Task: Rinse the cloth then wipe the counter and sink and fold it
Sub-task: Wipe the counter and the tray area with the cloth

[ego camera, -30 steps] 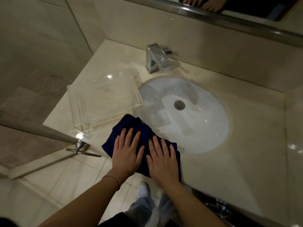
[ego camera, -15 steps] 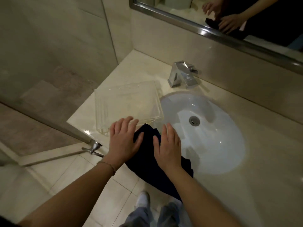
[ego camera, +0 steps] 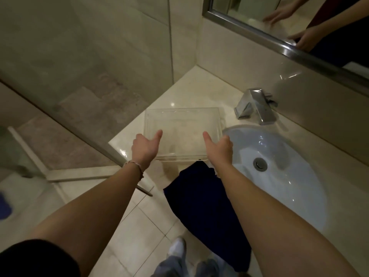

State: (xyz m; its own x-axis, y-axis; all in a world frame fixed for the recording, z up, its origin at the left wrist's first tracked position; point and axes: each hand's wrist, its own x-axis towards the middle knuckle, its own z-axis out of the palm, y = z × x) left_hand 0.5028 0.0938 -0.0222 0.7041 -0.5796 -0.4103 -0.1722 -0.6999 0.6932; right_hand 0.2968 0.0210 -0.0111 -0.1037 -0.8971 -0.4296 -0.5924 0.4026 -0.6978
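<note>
Head view: both hands on clear tray (ego camera: 182, 124), left hand (ego camera: 144, 148) gripping its 9 o'clock edge, right hand (ego camera: 220, 148) its 3 o'clock edge, thumbs over rim, fingers hidden beneath. Dark blue cloth (ego camera: 205, 204) drapes off table (ego camera: 201, 90) edge at tray's 6 o'clock, beside sink (ego camera: 295, 188).

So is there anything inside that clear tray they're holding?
Nothing shows inside the clear tray; only pale counter shows through its base. The left hand and right hand hide its near corners.
</note>
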